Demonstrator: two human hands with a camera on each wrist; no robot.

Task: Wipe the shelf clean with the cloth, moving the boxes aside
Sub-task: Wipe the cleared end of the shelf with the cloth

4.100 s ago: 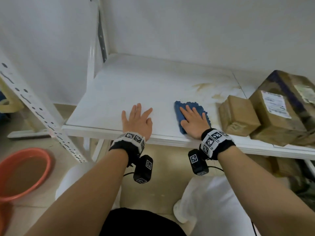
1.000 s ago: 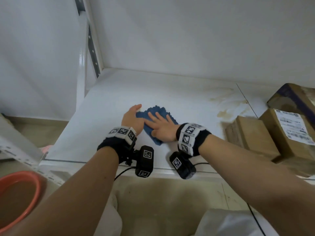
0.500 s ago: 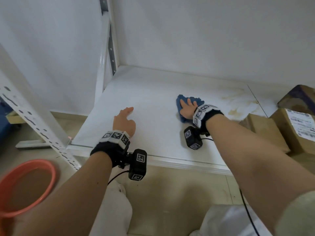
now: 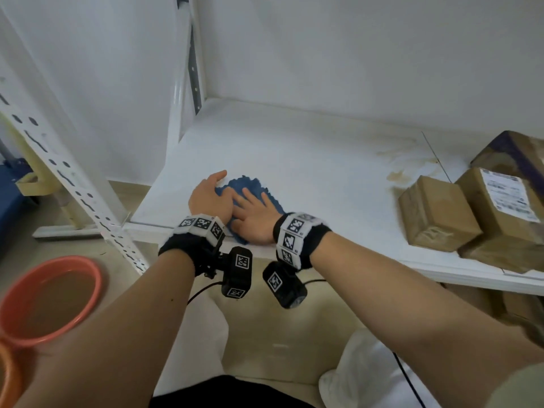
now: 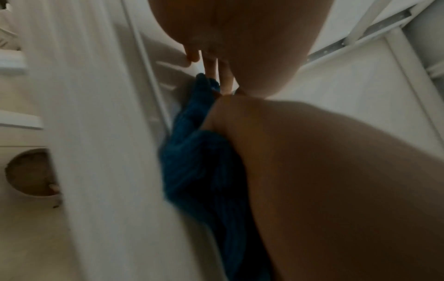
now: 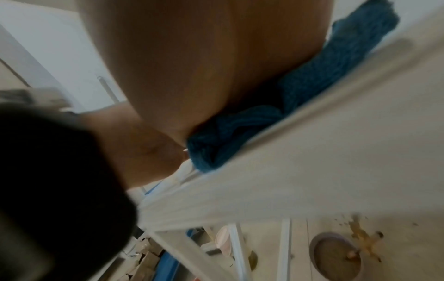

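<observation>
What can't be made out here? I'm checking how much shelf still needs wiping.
- Head view: shelf under the cloth and boxes is hidden; its right end is cut off.
- Label print: too blurred.
- Left wrist view: left hand blocks the surface.
- Right wrist view: right hand does likewise; motion-blurred.

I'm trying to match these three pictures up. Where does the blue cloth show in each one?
Head: blue cloth left of centre on the shelf, under both hands.
Left wrist: centre, running down to the bottom edge.
Right wrist: upper right down to centre.
Shared landmark: the shelf's white front edge.
</observation>
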